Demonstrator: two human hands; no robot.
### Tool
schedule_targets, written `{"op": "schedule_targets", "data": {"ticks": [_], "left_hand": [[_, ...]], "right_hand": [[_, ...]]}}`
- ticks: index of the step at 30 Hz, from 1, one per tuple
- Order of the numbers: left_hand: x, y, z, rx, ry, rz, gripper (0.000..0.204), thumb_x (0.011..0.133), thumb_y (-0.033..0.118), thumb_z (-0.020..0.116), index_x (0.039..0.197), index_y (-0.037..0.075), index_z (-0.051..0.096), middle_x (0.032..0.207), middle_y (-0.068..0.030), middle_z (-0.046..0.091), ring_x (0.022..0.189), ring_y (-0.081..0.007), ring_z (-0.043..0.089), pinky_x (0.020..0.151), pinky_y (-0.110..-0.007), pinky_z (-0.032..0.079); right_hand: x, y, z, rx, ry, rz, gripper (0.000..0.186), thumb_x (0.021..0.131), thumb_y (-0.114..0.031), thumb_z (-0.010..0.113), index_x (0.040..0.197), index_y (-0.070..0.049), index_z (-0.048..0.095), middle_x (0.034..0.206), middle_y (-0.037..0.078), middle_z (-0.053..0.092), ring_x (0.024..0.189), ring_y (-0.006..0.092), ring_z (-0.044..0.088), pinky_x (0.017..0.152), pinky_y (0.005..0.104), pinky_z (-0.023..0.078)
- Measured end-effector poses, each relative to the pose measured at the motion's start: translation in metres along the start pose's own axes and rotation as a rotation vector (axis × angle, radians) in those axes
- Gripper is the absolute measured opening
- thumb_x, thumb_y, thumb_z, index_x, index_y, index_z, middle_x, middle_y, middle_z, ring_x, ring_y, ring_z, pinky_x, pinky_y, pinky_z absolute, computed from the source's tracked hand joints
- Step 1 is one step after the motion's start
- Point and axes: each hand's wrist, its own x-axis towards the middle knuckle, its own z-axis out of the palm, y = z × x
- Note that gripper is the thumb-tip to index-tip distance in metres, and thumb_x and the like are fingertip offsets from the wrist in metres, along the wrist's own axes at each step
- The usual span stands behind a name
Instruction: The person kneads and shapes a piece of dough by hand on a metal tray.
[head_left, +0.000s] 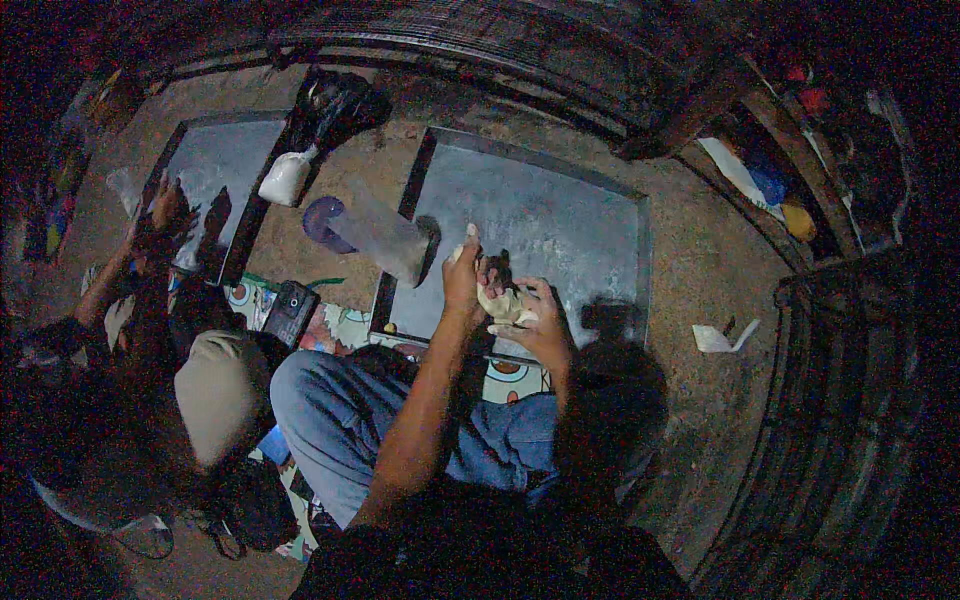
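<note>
Both my hands are over the near edge of a grey, dark-rimmed board [540, 215], with a pale, dough-like lump [507, 306] between them. My left hand [464, 283] is wrapped round the lump's left side, its thumb pointing up. On the right side, the fingers of my right hand [542, 326] curve round the lump and press on it. The lump is soft and unevenly shaped, partly hidden by the fingers. A small yellowish ball [389, 327] sits at the board's near left corner.
A cloudy plastic bag [385, 235] and a purple round thing [328, 224] lie left of the board. Beyond are a white bag [288, 178] and black plastic [340, 105]. At left, another person's hands [168, 212] work by a second board [225, 150]. A dark boxy device [290, 314] lies between us.
</note>
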Motion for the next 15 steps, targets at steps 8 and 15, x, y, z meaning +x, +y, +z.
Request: {"op": "schedule_targets", "data": {"ticks": [8,15], "left_hand": [[0.002,0.006,-0.005,-0.495,-0.516,-0.124,0.051,0.095,0.052,0.033,0.067,0.013,0.05,0.042,0.0022,0.035,0.031,-0.0123,0.032,0.04,-0.029,0.033],[-0.012,0.001,0.013,-0.09,-0.096,-0.029,0.045,0.096,0.043,0.039,0.071,0.008,0.052,0.054,-0.0012,0.045,0.046,-0.0148,0.043,0.061,-0.032,0.046]], "right_hand": [[0.004,0.019,-0.04,0.469,0.089,0.237,0.061,0.091,-0.052,0.043,0.128,-0.003,0.04,0.132,0.014,0.045,0.11,0.0288,0.053,0.082,0.0401,0.051],[0.007,0.025,0.0,0.732,0.173,0.263,0.047,0.089,-0.043,0.053,0.119,-0.007,0.055,0.113,0.008,0.059,0.103,0.0207,0.057,0.082,0.0352,0.048]]}}
